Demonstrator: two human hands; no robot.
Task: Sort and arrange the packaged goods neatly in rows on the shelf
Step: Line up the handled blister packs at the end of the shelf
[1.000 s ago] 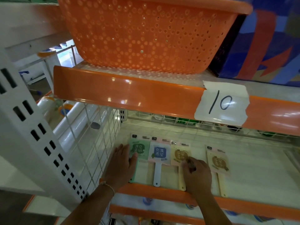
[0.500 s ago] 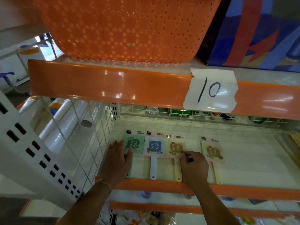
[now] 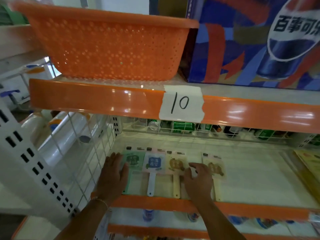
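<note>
Several flat packaged paddle-shaped goods lie in a row on the white shelf: a green pack, a blue pack, a tan pack and, a gap further right, a second tan pack. My left hand lies flat on the left edge of the green pack, fingers straight. My right hand hovers in the gap between the two tan packs, fingers spread and loosely bent, holding nothing; it covers part of the right tan pack's handle.
A white wire grid walls the shelf's left side. An orange basket and a blue printed box sit on the shelf above, labelled "10". Yellow packs lie at far right. Bottles stand behind the back wire.
My right hand has let go of the left tan pack's edge and shifted right toward the second tan pack, fingers opening. The left hand stays on the green pack. The camera tilted up.
</note>
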